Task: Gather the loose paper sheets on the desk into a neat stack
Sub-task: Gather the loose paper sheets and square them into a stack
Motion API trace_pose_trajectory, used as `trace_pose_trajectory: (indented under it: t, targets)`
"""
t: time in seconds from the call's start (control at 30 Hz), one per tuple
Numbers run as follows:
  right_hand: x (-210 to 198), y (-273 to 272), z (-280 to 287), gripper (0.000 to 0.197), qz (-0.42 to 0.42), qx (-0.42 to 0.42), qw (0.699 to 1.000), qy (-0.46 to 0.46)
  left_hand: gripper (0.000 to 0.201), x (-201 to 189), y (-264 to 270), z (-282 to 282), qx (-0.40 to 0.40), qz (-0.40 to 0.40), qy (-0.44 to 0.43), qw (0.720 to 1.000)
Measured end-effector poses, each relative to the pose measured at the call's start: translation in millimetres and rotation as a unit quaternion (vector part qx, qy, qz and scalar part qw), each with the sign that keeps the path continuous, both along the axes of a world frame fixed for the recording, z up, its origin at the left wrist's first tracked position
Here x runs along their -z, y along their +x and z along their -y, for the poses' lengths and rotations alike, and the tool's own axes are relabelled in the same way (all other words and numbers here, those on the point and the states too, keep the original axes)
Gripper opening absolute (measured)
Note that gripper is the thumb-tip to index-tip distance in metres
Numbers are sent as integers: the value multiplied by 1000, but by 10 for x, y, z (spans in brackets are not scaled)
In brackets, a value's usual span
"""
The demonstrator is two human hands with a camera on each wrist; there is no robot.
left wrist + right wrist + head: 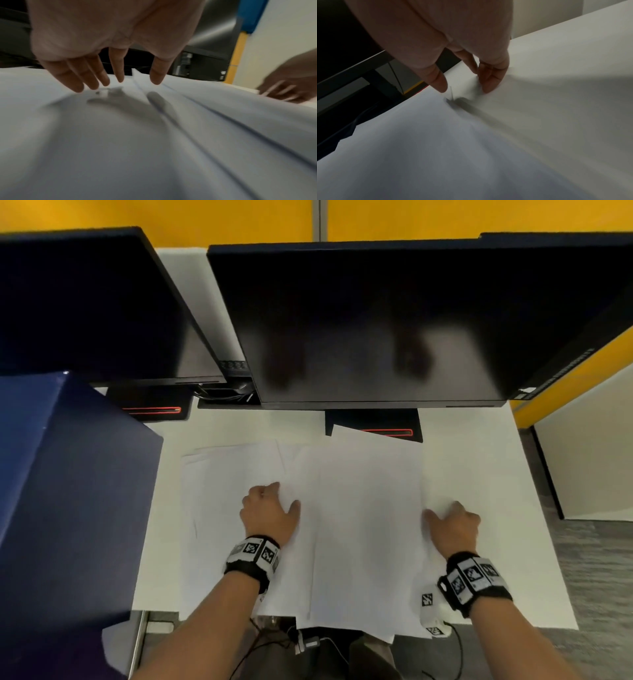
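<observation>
A blue box (68, 491) stands left of the fingers. The left hand (269, 513) spreads straight fingers (96, 75) onto overlapping sheets (359, 508) fanned across the desk (479, 446). The right hand (454, 525) presses thumb and fingertips (489, 81) down at the sheets' right edge, holding nothing.

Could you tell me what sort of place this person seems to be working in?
Most likely an office workstation: two dark monitors on stands on a white desk, yellow partition panels behind them, and loose paper sheets spread under the left hand and right hand.
</observation>
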State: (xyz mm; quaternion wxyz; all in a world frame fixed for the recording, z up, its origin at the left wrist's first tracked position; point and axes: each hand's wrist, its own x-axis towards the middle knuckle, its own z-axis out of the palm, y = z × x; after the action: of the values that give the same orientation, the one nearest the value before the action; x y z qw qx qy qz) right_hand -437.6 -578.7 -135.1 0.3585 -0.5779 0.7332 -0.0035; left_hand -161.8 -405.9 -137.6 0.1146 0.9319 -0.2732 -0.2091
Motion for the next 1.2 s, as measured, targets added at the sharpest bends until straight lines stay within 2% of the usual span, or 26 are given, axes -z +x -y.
trace_pose_trajectory:
  t: [0.07, 0.1, 0.23, 0.27, 0.33, 0.43, 0.5, 0.6, 0.67, 0.7, 0.8, 0.87, 0.93, 1.0, 1.07, 1.1, 1.13, 1.2]
  targets:
    - [0, -55, -108, 64, -2, -5, 1000, 14, 67, 42, 109, -171, -80, 25, 7, 996]
    - [1, -22, -158, 64, 4, -17, 1000, 15, 67, 61, 119, -215, -86, 31, 12, 996]
    - [17, 266, -311, 62, 28, -83, 996, 11, 57, 99, 6, -175, 29, 15, -3, 999]
    - [15, 331, -336, 63, 23, -93, 995, 10, 56, 90, 15, -169, 36, 12, -10, 999]
    - [7, 398, -363, 66, 7, -104, 995, 9, 60, 51, 125, -221, -43, 26, -20, 999]
    - [9, 384, -383, 70, -6, -99, 995, 10, 90, -10, 424, -466, -251, 10, 7, 968]
    - [23, 339, -381, 72, -12, -79, 997, 12, 108, -20, 558, -595, -285, -25, 31, 958]
    - [21, 332, -404, 78, -8, -64, 998, 23, 115, 8, 618, -651, -293, -73, 12, 953]
    - [11, 375, -437, 79, -4, -77, 997, 22, 104, -18, 587, -627, -308, -121, -23, 943]
    - [13, 402, -457, 77, -4, -89, 996, 19, 92, -42, 561, -607, -295, -139, -30, 945]
    - [-1, 483, -538, 72, -10, -119, 993, 18, 47, -186, 445, -552, -193, -164, -56, 966]
    - [-12, 503, -592, 70, -26, -146, 989, 12, 34, -368, 397, -529, -160, -171, -102, 967]
    - [-16, 492, -621, 69, -40, -171, 984, 6, 31, -693, 429, -523, -143, -129, -147, 970]
    - [-52, 479, -638, 71, -54, -182, 982, 3, 26, -1072, 531, -572, -114, -53, -172, 977]
    - [-111, 514, -658, 81, -77, -190, 979, -17, 21, -1462, 640, -654, -90, 4, -203, 975]
    - [-171, 559, -671, 88, -60, -195, 978, -40, 18, -1622, 683, -691, -84, 12, -221, 972]
    - [-248, 624, -681, 95, -3, -191, 979, -63, 15, -1751, 705, -703, -79, 8, -238, 968]
    - [-485, 804, -704, 104, 209, -156, 964, -48, 13, -1838, 699, -643, -75, -34, -259, 962]
